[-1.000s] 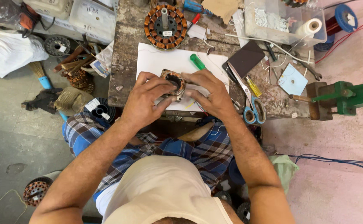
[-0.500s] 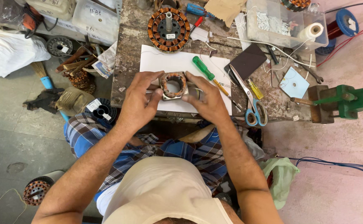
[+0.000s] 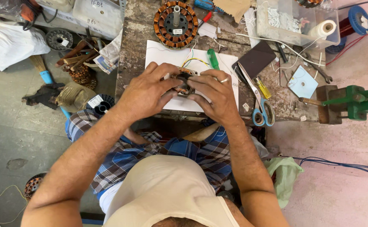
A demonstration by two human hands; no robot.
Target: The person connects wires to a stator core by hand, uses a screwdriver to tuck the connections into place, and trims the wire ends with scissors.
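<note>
Both forearms reach up from six o'clock and meet over a white sheet (image 3: pixel 167 52) on the tabletop (image 3: pixel 135 50). The left hand (image 3: pixel 144 94) curls in from nine o'clock, fingers bent and pressed against a small coil (image 3: pixel 183 82). The right hand (image 3: pixel 215 94), a ring on one finger, closes on the coil from three o'clock, fingers bent round it. The coil sits between the two hands above the sheet's middle, mostly hidden; thin coloured wires run from it toward twelve o'clock.

At ten o'clock stands a pale lidded box (image 3: pixel 97 14). At twelve o'clock lies a round copper-wound stator (image 3: pixel 175 19) with a small white label. A green screwdriver (image 3: pixel 212 59) lies at one o'clock. Scissors (image 3: pixel 257 98) with blue handles lie at three o'clock. At two o'clock a clear tub (image 3: pixel 295 23) holds white bits, with a white roll (image 3: pixel 323 29) on its edge.
</note>
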